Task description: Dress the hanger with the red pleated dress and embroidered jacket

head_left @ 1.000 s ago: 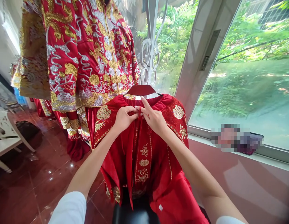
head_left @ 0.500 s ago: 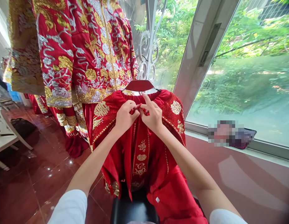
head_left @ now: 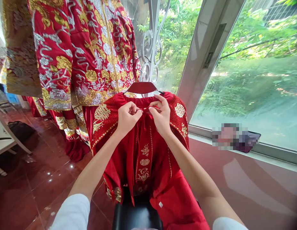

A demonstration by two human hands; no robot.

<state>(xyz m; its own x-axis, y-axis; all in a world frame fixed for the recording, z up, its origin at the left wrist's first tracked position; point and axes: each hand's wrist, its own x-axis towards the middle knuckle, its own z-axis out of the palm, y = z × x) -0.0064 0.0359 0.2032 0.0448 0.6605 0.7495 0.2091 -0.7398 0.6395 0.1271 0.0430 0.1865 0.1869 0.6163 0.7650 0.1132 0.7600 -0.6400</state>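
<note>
A red skirt-like garment [head_left: 160, 159] with gold embroidery hangs from a dark red hanger [head_left: 142, 87], its gathered top edge spread between the hanger's ends. My left hand [head_left: 129, 116] is closed, thumb pressed to bent fingers, pinching a thin red tie at the garment's top centre. Just to the right, my right hand [head_left: 161, 113] pinches the tie's other side between thumb and finger, its remaining fingers bent near the gathered edge. A small red knot or loop [head_left: 144, 111] shows between the hands; its exact form is too small to tell. Red strips hang below it.
A red jacket [head_left: 98, 54] with gold and silver embroidery hangs behind on the left. A black seat [head_left: 136, 212] stands beneath the garment. To the right are a window [head_left: 254, 83] and a phone [head_left: 251, 141] on the sill. A white chair [head_left: 9, 140] stands at far left.
My hands have moved slightly apart along the red tie, the right one shifting rightward. The right hand's raised finger has bent over toward the gathered edge. The view has shifted slightly.
</note>
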